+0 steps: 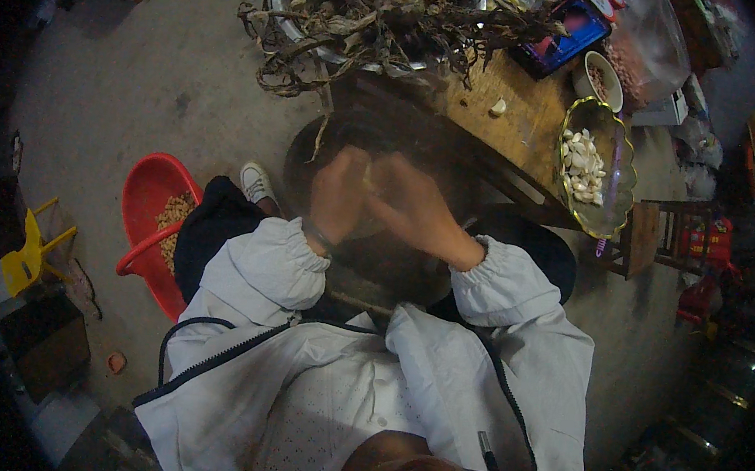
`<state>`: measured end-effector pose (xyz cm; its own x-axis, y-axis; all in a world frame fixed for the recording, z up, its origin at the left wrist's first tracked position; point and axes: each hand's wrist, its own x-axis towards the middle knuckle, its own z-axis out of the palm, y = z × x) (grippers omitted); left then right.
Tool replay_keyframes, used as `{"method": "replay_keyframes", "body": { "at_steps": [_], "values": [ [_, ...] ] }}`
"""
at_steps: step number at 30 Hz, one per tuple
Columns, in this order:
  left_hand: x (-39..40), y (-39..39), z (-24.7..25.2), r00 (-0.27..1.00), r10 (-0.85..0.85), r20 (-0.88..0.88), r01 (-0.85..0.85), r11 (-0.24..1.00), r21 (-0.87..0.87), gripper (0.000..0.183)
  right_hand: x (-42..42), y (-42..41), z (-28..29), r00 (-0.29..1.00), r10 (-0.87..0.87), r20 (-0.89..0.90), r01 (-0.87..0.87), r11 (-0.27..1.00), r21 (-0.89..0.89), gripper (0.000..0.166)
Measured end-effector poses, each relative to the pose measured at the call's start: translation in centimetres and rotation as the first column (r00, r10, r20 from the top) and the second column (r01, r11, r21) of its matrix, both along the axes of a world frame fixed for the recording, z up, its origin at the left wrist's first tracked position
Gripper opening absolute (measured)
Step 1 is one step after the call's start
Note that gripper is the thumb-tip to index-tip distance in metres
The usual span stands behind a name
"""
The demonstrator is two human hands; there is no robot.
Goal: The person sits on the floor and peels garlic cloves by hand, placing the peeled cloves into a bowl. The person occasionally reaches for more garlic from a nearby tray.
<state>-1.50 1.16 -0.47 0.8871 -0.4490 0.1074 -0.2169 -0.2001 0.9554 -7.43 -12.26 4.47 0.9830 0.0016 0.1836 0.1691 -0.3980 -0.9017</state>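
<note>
My left hand (340, 190) and my right hand (413, 198) meet in front of me, both blurred by motion. Between their curled fingers is a small pale piece (368, 172), too blurred to name surely. Below them is a dark round container (302, 145), mostly hidden by my hands and sleeves. Ahead, a metal basin (279, 2) holds dried garlic bulbs with roots and stalks (393, 13) that hang over its rim. Peeled garlic cloves (581, 168) lie in a clear dish with a wavy gold rim (627, 181) at the right. One clove (498, 107) rests on the wooden table (522, 140).
A white cup (614, 91) of small reddish pieces stands by a clear bag (653, 45) and a blue box (565, 35). On the floor at left are a red basket (142, 179) of unshelled peanuts (173, 221) and a yellow stool (25, 257). A wooden stool (640, 237) is at right.
</note>
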Motion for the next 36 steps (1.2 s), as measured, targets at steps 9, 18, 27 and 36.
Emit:
{"method": "replay_keyframes", "body": {
  "at_steps": [9, 18, 27, 36],
  "values": [
    [0.0, 0.0, -0.4, 0.996, -0.027, -0.087, 0.027, 1.000, -0.001, 0.045, 0.1, -0.1, -0.1, 1.000, 0.005, -0.017, -0.004, 1.000, 0.027, 0.029],
    [0.0, 0.1, -1.0, 0.990, -0.076, -0.115, 0.060, 0.989, -0.134, 0.045, 0.1, -0.2, 0.4, 0.998, 0.005, -0.069, -0.004, 1.000, 0.019, 0.027],
    [0.1, -0.2, 0.6, 0.974, -0.045, -0.223, 0.003, 0.983, -0.185, 0.043, 0.1, 0.0, 0.5, 0.999, -0.036, -0.004, 0.036, 0.999, 0.031, 0.028],
    [-0.1, -0.2, 0.4, 0.998, 0.045, -0.031, -0.046, 0.999, -0.012, 0.042, -0.1, 0.2, 0.2, 0.998, -0.056, 0.042, 0.059, 0.997, -0.056, 0.030]
  ]
}}
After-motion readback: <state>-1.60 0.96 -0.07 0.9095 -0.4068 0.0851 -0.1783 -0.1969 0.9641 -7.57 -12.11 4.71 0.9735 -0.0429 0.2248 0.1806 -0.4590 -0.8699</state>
